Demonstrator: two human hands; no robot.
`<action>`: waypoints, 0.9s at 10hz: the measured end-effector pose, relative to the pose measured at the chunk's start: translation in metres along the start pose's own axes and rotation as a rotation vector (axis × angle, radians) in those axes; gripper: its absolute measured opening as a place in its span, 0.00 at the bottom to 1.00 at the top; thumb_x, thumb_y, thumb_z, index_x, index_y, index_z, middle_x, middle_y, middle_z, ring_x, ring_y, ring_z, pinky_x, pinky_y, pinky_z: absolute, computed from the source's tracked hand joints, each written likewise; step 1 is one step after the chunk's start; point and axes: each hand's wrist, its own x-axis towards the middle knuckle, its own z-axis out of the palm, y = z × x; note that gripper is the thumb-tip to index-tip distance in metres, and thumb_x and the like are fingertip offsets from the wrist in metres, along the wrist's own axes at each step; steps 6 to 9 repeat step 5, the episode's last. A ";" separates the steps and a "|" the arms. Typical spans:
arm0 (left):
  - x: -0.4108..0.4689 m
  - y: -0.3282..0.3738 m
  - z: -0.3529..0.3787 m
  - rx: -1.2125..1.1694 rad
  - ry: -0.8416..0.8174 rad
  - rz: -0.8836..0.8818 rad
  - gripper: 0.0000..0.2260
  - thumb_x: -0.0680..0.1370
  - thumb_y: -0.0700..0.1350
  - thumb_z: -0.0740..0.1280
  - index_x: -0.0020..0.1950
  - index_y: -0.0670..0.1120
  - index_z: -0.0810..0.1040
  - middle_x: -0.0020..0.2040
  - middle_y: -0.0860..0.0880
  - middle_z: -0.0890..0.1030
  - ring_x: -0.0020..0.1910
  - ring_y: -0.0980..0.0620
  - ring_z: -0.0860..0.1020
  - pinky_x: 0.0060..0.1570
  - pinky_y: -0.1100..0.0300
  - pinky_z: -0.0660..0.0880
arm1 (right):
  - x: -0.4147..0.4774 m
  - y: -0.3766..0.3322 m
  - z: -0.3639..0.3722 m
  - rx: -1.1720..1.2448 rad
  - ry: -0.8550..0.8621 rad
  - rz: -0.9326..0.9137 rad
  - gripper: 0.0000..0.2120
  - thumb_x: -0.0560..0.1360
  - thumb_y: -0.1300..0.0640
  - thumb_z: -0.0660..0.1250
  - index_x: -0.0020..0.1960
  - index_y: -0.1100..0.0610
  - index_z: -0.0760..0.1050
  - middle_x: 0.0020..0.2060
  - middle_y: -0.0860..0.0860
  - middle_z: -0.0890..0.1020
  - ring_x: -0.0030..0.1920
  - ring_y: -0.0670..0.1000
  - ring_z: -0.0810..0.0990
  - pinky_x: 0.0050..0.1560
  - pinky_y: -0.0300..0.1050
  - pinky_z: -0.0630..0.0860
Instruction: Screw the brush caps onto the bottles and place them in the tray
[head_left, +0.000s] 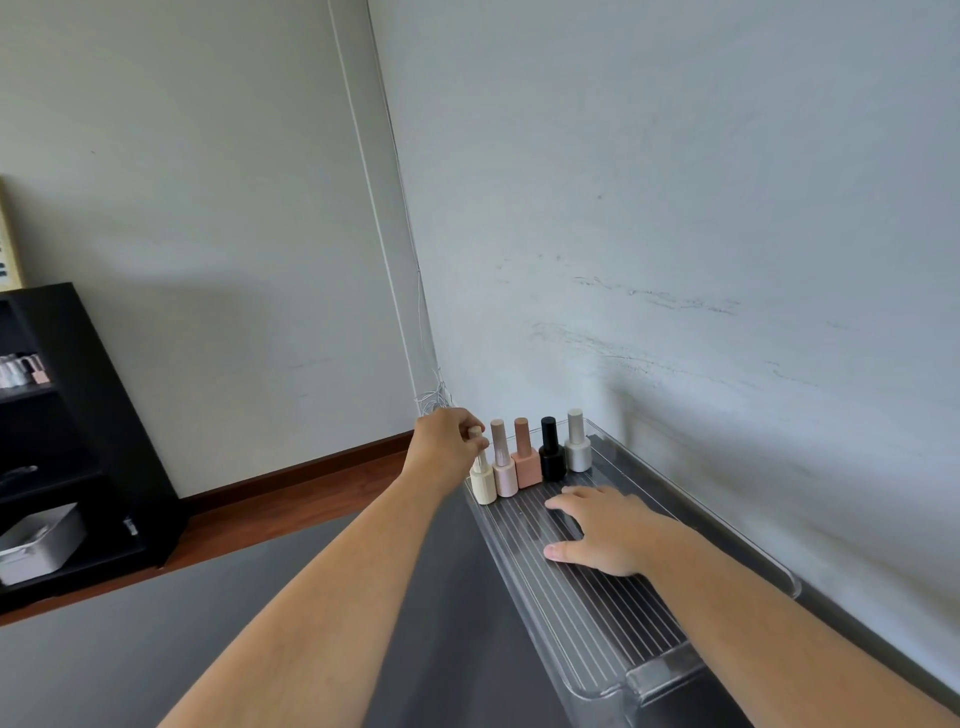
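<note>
A clear ribbed tray (597, 613) lies on the grey table along the wall. At its far end several capped bottles stand upright in a row: cream (483, 480), pale pink (503, 467), peach (525, 460), black (551, 454) and silver (577, 447). My left hand (449, 447) is closed on the cap of the cream bottle, which stands at the left end of the row. My right hand (602, 530) rests flat inside the tray, palm down, fingers spread, holding nothing.
The grey table (260, 623) stretches left of the tray. A white wall (675, 260) runs right behind the tray. A black shelf unit (62, 441) with a metal bin stands at the far left on the wooden floor. Thin wires hang in the room corner.
</note>
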 end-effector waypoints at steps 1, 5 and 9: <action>0.000 -0.002 0.000 -0.014 0.003 0.007 0.06 0.72 0.38 0.71 0.49 0.42 0.81 0.39 0.49 0.79 0.39 0.52 0.76 0.49 0.57 0.77 | -0.001 0.000 -0.001 -0.003 -0.002 0.001 0.33 0.75 0.38 0.59 0.76 0.48 0.54 0.77 0.49 0.56 0.76 0.54 0.54 0.73 0.60 0.53; -0.004 -0.003 -0.015 -0.011 -0.035 -0.017 0.14 0.72 0.41 0.72 0.57 0.44 0.78 0.51 0.47 0.80 0.41 0.53 0.77 0.42 0.65 0.72 | -0.005 -0.003 -0.004 0.002 -0.019 -0.009 0.34 0.76 0.38 0.59 0.76 0.49 0.53 0.77 0.49 0.57 0.75 0.55 0.56 0.72 0.60 0.55; -0.004 -0.003 -0.015 -0.011 -0.035 -0.017 0.14 0.72 0.41 0.72 0.57 0.44 0.78 0.51 0.47 0.80 0.41 0.53 0.77 0.42 0.65 0.72 | -0.005 -0.003 -0.004 0.002 -0.019 -0.009 0.34 0.76 0.38 0.59 0.76 0.49 0.53 0.77 0.49 0.57 0.75 0.55 0.56 0.72 0.60 0.55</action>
